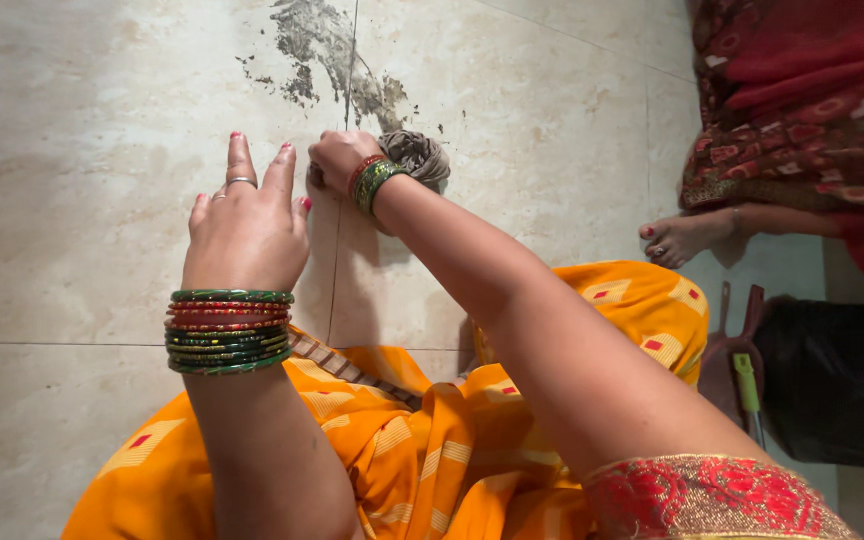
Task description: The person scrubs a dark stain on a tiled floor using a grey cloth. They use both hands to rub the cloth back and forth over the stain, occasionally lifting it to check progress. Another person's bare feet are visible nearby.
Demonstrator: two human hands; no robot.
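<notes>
Right hand point(340, 157) fisted on a bunched grey-brown cloth rag point(417, 157), pressed to a glossy beige stone-look floor tile point(72, 120); left hand point(247, 225) flat beside it.

Rag is crumpled and twisted into a soft wad, sitting on the tile just right of the grout line point(349, 90), directly below a dark gritty smear of dirt point(327, 55) that straddles that line. Right fingers curled tight around the rag's near end. Left hand holds nothing, fingers spread apart, tips on the tile, silver ring, red nails. Both wrists carry stacked green and red glass bangles point(229, 332). Orange woven sari fabric point(432, 440) with red flecks covers the lap. Another person's bare foot point(682, 238) rests on the floor at right, well apart.
</notes>
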